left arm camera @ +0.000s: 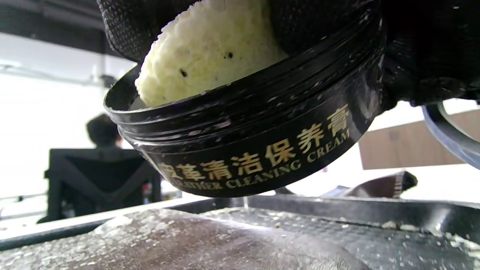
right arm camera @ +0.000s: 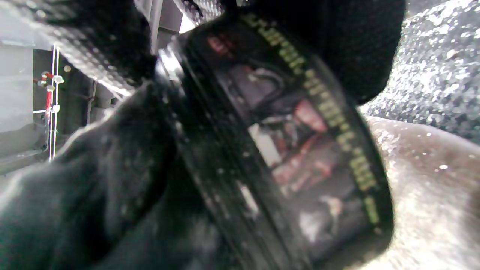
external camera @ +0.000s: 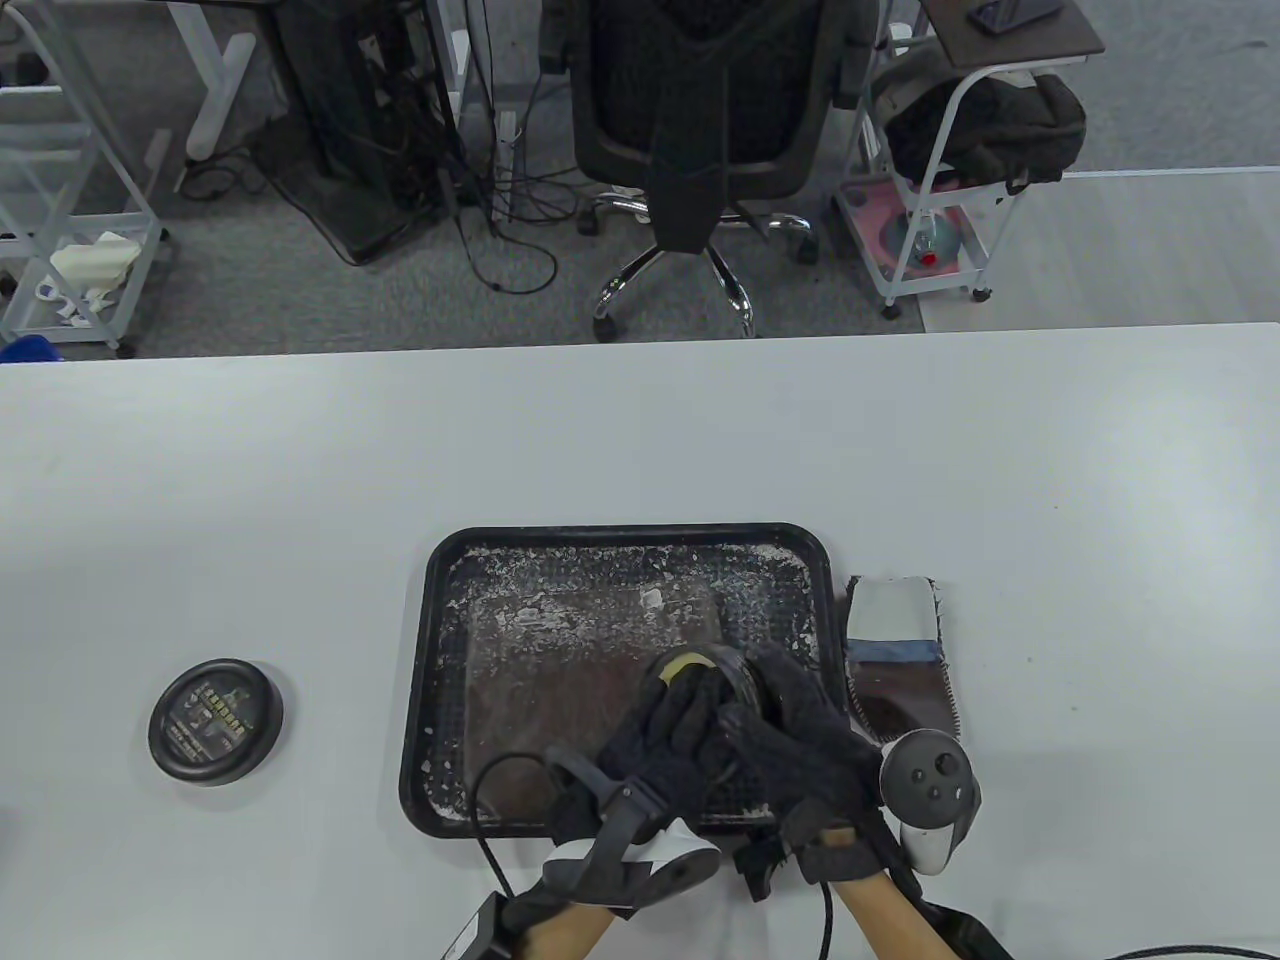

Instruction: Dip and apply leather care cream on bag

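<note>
The black leather cream jar [external camera: 748,682] hangs tilted just above the brown leather bag [external camera: 560,690], which lies in the black tray [external camera: 430,620]. My right hand [external camera: 800,720] grips the jar [right arm camera: 300,150] from its right side. My left hand [external camera: 665,725] pinches a pale yellow sponge [external camera: 685,662] and pushes it into the jar's open mouth. In the left wrist view the sponge [left arm camera: 210,52] fills the jar [left arm camera: 262,150] above the speckled bag [left arm camera: 187,243]. Whatever cream is inside is hidden by the sponge.
The jar's black lid [external camera: 215,722] lies on the white table to the left of the tray. A strip of leather and cloth swatches [external camera: 895,640] lies just right of the tray. White flecks cover the tray floor. An office chair and carts stand beyond the table's far edge.
</note>
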A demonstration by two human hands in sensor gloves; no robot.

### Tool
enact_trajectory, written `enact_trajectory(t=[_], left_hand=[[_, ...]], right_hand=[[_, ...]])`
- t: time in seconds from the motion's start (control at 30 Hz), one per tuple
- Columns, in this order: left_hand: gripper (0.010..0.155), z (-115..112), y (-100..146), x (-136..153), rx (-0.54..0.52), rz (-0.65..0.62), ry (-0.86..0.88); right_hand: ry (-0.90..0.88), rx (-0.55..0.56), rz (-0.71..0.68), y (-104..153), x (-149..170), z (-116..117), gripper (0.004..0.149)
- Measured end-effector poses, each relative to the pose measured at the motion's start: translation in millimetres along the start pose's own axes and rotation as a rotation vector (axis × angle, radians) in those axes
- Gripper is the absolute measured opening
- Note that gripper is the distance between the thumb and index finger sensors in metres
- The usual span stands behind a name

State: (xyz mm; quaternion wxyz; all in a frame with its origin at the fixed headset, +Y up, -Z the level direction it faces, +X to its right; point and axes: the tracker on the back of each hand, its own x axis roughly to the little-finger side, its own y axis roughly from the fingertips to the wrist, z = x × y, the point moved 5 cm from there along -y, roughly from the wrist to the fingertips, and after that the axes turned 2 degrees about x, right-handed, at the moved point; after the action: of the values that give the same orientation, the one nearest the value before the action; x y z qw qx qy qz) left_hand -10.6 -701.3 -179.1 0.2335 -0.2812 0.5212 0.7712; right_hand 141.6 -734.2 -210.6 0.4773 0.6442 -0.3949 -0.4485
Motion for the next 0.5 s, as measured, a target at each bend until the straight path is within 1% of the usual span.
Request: enact_trajectory(t=[0.07,0.13,0.2,0.27,0.3,0.4,0.5], left_hand=[[0.049,-0.4,-4.0,1.3,0.008,0.045,0.033],[0.05,0.0,-5.3,1.1,0.003,0.053,0.057],[0.051,-1.0,-4.4,2.0,0.007,0.023,0.085],[0.053,-1.7,-1.2,1.0,-0.02,-0.014,0.101],[0.053,-2.9,0.0,-0.3,-0.022,-0.035,0.088],[0.054,-5.7,2.1,-5.5,0.015,-0.082,0.068],[0.054,-5.4,5.6,-12.6,0.014,-0.14,0.012]], right_hand=[[0.07,0.022,-0.035,1.6,-7.2,-0.3,0.074],[0.093,0.03,-0.043,2.0,-9.2,-2.4,0.074],[0.07,0.03,-0.042,3.4,-7.4,-4.0,0.074],[0.055,0.025,-0.041,3.7,-6.3,-4.6,0.073],[0.061,0.025,-0.04,3.5,-6.0,-5.2,0.073],[0.09,0.014,-0.037,2.7,-5.8,-5.8,0.071],[0.073,0.009,-0.028,1.0,-4.4,-9.6,0.07]])
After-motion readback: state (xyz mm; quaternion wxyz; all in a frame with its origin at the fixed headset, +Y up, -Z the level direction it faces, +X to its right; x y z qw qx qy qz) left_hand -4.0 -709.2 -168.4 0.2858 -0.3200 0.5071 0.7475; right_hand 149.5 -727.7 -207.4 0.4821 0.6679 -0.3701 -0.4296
